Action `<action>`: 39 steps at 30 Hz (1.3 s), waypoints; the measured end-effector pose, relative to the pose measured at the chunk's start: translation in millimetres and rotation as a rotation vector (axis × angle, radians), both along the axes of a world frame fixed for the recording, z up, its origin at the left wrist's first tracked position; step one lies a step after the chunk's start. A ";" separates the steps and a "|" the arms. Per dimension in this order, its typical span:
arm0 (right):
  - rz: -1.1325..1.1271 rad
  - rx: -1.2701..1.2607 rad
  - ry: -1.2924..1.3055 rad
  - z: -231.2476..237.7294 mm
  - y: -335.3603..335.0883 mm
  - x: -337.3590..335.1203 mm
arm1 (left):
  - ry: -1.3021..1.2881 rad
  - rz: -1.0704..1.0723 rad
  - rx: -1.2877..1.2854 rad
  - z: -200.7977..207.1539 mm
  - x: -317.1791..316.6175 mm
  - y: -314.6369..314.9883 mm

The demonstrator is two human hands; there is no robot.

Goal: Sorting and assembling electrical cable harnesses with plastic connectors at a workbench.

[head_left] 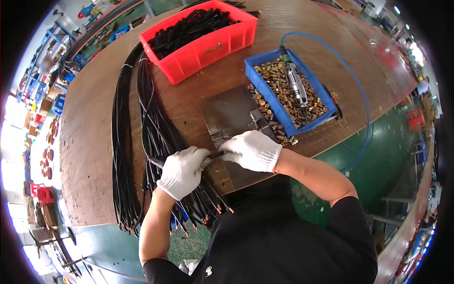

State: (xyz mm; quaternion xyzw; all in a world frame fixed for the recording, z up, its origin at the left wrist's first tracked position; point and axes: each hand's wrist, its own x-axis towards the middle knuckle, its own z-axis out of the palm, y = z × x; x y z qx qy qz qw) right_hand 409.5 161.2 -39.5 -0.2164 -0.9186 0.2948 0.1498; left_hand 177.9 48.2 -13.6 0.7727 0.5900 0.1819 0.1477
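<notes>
Both my gloved hands meet over the near end of the metal plate. My left hand is curled closed around a thin black cable, forearm rising from the bench's front edge; my right hand lies knuckles-up, fingers pinched on the cable's other end, elbow out to the right. A bundle of black cables crowds my left side and hangs over the edge. Ahead, the blue bin of brass fittings and the red bin stand well apart, bare wood between.
</notes>
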 end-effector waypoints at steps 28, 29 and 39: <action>-0.214 0.607 -0.644 26.0 170.8 74.8 | -0.093 0.204 0.058 -19.0 2.3 14.7; -0.237 0.576 -0.617 24.2 172.0 75.3 | -0.089 0.221 0.051 -18.4 2.7 13.8; -0.441 0.348 -0.056 36.1 157.1 73.8 | -0.078 0.198 0.133 -23.4 1.1 14.9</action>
